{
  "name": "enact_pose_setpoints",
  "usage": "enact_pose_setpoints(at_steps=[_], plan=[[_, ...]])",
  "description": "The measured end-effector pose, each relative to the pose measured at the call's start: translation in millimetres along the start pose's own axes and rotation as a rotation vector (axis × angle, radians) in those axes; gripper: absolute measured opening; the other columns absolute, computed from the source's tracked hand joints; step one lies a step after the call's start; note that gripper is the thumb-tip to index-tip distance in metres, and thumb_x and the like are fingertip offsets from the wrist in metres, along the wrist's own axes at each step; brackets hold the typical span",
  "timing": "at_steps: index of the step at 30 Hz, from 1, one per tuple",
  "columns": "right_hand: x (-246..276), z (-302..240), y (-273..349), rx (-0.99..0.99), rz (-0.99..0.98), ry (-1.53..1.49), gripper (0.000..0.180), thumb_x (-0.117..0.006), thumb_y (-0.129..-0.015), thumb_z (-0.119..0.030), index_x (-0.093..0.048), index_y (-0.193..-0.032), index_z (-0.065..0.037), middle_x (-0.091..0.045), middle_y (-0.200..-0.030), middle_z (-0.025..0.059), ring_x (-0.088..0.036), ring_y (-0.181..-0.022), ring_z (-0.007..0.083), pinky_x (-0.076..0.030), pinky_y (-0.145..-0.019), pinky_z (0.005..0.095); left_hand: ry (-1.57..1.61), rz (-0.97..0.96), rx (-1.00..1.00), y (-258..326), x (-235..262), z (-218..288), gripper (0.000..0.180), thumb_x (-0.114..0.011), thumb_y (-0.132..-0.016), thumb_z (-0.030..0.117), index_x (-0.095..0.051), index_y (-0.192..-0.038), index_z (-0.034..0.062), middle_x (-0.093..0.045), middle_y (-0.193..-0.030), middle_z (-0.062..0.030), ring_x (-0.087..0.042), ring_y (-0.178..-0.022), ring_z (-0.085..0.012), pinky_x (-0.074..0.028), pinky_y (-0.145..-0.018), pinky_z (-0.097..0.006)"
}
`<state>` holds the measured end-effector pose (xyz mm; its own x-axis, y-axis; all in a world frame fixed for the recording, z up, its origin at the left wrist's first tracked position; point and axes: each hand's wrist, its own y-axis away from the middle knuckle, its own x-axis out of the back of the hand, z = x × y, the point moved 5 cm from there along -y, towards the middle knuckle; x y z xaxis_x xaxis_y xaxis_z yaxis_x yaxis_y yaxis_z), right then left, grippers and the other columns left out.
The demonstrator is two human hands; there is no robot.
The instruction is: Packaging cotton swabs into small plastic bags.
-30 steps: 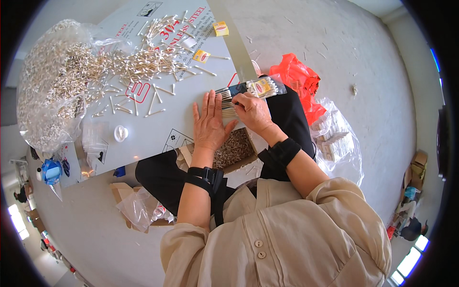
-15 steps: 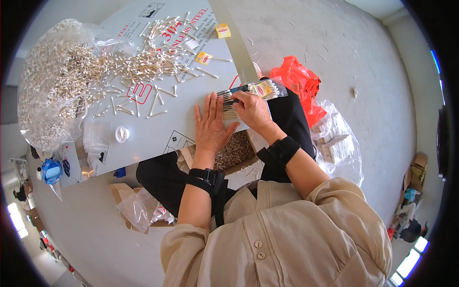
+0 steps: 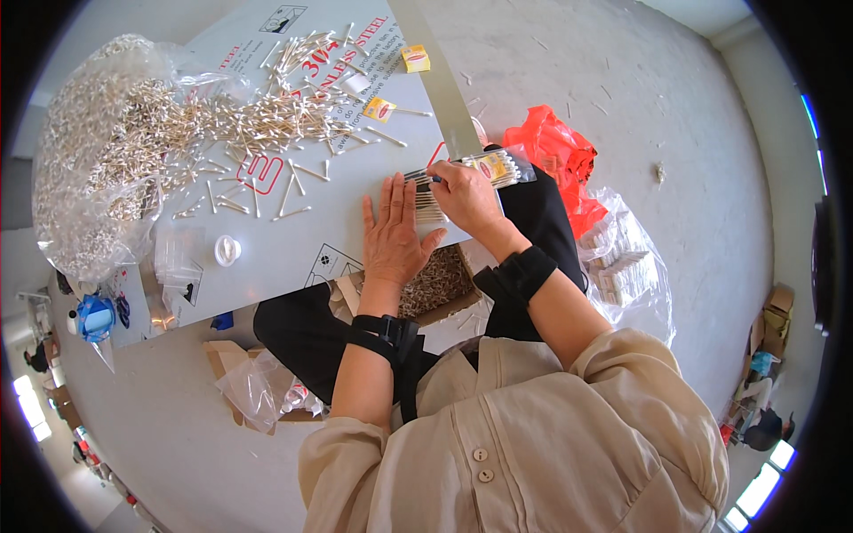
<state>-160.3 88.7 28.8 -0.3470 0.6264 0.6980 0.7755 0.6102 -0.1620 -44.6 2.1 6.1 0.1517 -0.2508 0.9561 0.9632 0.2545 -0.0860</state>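
Pale grey board forms the surface [image 3: 293,240] where the person's left hand [image 3: 395,235] lies flat with fingers spread, pressing on a row of cotton swabs [image 3: 429,206] near the surface's near edge. The right hand [image 3: 466,197] grips a clear packet of swabs [image 3: 494,167] just beside it. Loose swabs [image 3: 267,120] spill from a big plastic bag [image 3: 89,169] at far left; an orange bag [image 3: 551,160] lies to the right.

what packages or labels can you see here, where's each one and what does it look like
Clear plastic packet of cotton swabs: in the right hand, with a yellow label.
Two small yellow boxes: far on the grey printed board, red ovals on top.
Big clear bag of swabs: board's left end.
Orange plastic bag: floor, right.
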Motion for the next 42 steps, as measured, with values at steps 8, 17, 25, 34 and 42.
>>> enact_pose_setpoints(at_steps=[8, 17, 25, 34, 42], plan=[[-9, 7, -9, -0.029, -0.079, 0.064, 0.009, -0.061, -0.082, -0.013, -0.067, -0.084, -0.007, -0.066, -0.084, 0.0137, -0.064, -0.081, 0.0349, -0.051, -0.07, 0.0428, 0.007, -0.003, 0.0, 1, 1, 0, 0.088, -0.057, -0.086, 0.055, -0.025, -0.149, 0.0037, -0.024, -0.157, -0.0131, -0.016, -0.147, -0.0271, -0.009, -0.117, -0.053], [-21, 16, -64, 0.158, -0.068, 0.156, 0.01, -0.065, -0.078, -0.015, -0.067, -0.086, -0.009, -0.06, -0.082, 0.0111, -0.063, -0.079, 0.0337, -0.05, -0.07, 0.0425, 0.016, 0.027, -0.022, -2, 0, 6, 0.086, -0.058, -0.086, 0.054, -0.026, -0.15, 0.0044, -0.023, -0.157, -0.0129, -0.019, -0.146, -0.0278, -0.011, -0.116, -0.053], [14, 0, -11, 0.344, -0.173, 0.107, 0.045, -0.076, -0.071, -0.018, -0.062, -0.113, -0.008, -0.058, -0.11, 0.011, -0.055, -0.106, 0.0323, -0.046, -0.088, 0.0415, -0.023, -0.014, 0.004, 2, -1, -2, 0.074, -0.05, -0.093, 0.046, -0.025, -0.15, 0.0044, -0.021, -0.158, -0.012, -0.018, -0.147, -0.0263, -0.01, -0.118, -0.052], [0, -11, 40, 0.57, -0.178, 0.514, 0.053, -0.061, -0.083, -0.022, -0.052, -0.133, -0.005, -0.047, -0.142, 0.008, -0.038, -0.134, 0.0242, -0.032, -0.107, 0.0443, -0.051, -0.043, 0.022, -3, -2, 2, 0.073, -0.048, -0.094, 0.047, -0.026, -0.15, 0.0054, -0.019, -0.159, -0.0114, -0.015, -0.148, -0.0247, -0.008, -0.118, -0.053], [-1, -5, 33, 0.577, -0.188, 0.476, 0.049, -0.054, -0.084, -0.018, -0.053, -0.131, -0.003, -0.049, -0.141, 0.0091, -0.038, -0.136, 0.0238, -0.03, -0.11, 0.0452, -0.04, -0.031, 0.026, -2, -2, 2, 0.072, -0.047, -0.095, 0.048, -0.025, -0.151, 0.0077, -0.019, -0.159, -0.0106, -0.014, -0.148, -0.0238, -0.007, -0.118, -0.053]])
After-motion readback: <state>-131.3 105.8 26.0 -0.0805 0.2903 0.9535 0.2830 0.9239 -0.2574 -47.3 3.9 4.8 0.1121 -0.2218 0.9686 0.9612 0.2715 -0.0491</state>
